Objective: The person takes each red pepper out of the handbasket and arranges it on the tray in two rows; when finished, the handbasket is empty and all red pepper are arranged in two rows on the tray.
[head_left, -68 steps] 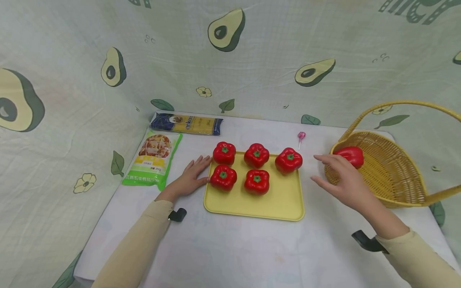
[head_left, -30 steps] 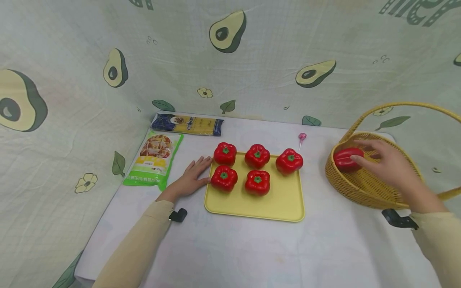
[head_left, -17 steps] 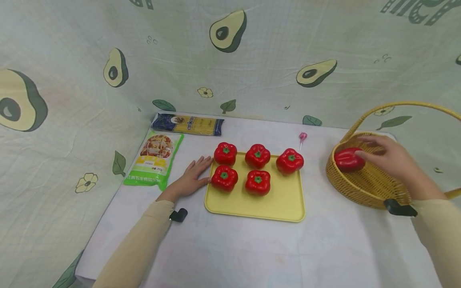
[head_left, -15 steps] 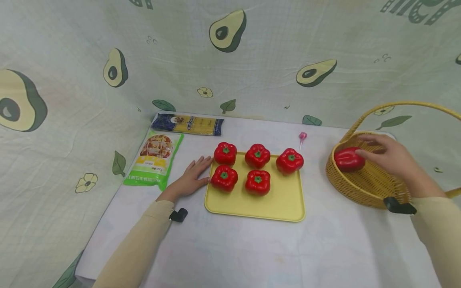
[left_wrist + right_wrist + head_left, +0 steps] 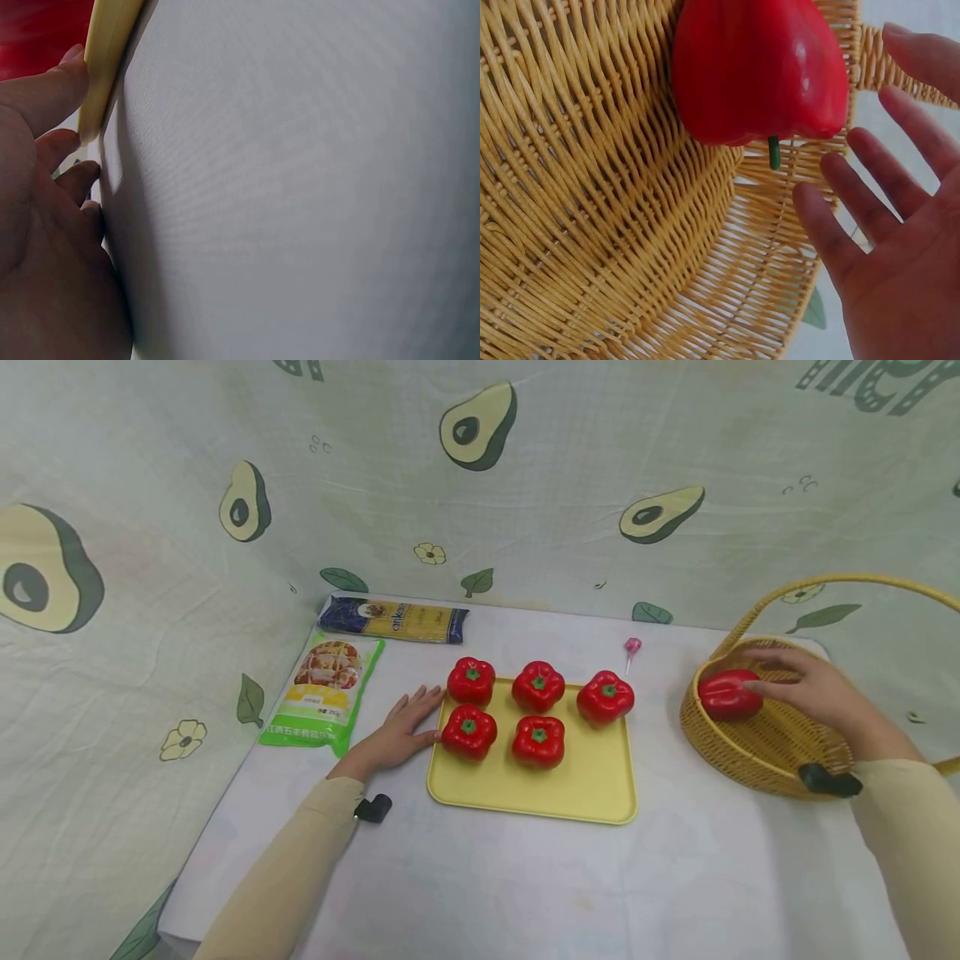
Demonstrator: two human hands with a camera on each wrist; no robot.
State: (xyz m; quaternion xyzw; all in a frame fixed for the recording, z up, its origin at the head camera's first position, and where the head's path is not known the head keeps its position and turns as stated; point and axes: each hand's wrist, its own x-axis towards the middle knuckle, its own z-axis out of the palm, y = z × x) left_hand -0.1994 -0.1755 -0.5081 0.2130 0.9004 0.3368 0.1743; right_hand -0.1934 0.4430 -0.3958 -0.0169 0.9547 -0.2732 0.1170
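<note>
My left hand lies on the table at the left side of the yellow tray, fingers extended. Its thumb touches the tray's rim in the left wrist view. Several red bell peppers with green stems sit on the tray in two rows. On the right, another red bell pepper lies on its side in the wicker basket. Over the basket, my right hand is spread beside this pepper. The right wrist view shows a gap between the fingers and the pepper.
The basket's tall handle arches above it. A pink lollipop lies behind the tray's right corner. At the back left are a blue-and-yellow pasta packet and a green food bag. A patterned cloth hangs behind the table.
My right hand has moved right from the basket's left rim to a place over its inside, beside the pepper, and has since stayed nearly still. My left hand has not moved.
</note>
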